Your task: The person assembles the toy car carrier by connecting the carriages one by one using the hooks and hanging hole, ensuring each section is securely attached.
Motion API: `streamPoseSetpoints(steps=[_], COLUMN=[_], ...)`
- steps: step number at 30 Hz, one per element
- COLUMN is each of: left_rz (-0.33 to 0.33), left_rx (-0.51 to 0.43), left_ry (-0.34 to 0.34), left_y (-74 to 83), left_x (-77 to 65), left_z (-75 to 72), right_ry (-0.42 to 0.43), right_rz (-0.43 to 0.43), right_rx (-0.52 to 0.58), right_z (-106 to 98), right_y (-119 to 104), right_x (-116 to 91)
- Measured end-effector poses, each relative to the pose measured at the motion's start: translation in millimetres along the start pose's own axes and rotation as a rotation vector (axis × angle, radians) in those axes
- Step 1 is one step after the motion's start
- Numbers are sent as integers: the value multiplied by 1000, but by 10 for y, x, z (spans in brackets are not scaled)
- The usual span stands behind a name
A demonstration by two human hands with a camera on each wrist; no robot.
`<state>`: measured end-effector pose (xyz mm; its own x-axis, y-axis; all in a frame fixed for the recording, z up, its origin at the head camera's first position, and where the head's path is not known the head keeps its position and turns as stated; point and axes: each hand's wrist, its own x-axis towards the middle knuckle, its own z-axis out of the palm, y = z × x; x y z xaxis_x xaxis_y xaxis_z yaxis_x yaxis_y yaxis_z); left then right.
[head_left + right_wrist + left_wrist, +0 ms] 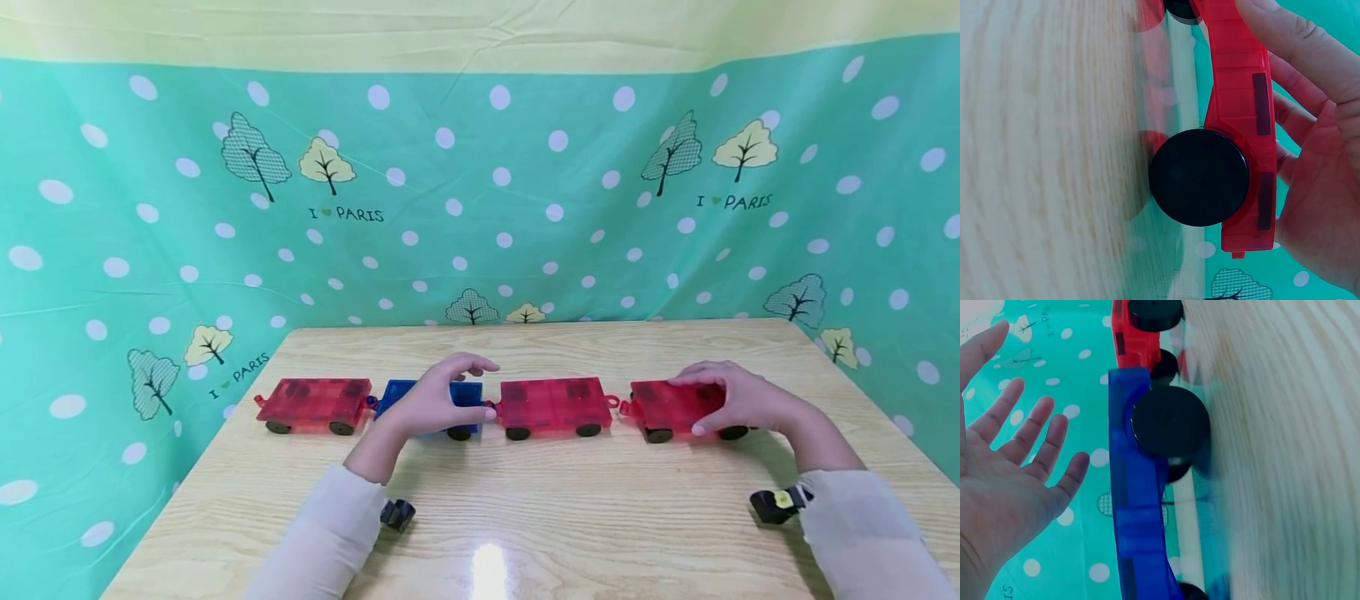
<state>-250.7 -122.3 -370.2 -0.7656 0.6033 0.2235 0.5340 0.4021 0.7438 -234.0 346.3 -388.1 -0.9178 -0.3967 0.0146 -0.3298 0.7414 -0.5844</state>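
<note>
Four-wheeled toy train cars of see-through plastic stand in a row in the head view. My right hand (750, 402) grips the rightmost red car (660, 404), thumb on its near side and fingers over the far side; the right wrist view shows its black wheel (1200, 178) close up. My left hand (429, 403) is over the blue car (467, 395), fingers spread. In the left wrist view that hand (1019, 462) is apart from the blue side and holds nothing. Between the hands stands another red car (553, 404), its right-hand ring beside the gripped car's coupling.
A further red car (318, 404) stands at the left end, coupled to the blue one. All are on a light wooden table (570, 517). Behind hangs a green dotted cloth (525, 275). Black wrist devices (397, 514) hang by both sleeves.
</note>
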Motion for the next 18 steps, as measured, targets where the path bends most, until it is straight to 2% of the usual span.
streamPoseSetpoints(steps=[10,14,18], left_rz=[43,31,-8], left_rx=[3,29,71], left_ry=[-21,-42,-82], left_y=[100,139,177], left_x=[139,183,224], left_z=[114,182,268], right_ry=[-9,-21,-33], right_rz=[5,7,15], right_rx=[32,39,47], right_z=[-4,-6,-9], right_y=[20,23,13], right_x=[5,10,14])
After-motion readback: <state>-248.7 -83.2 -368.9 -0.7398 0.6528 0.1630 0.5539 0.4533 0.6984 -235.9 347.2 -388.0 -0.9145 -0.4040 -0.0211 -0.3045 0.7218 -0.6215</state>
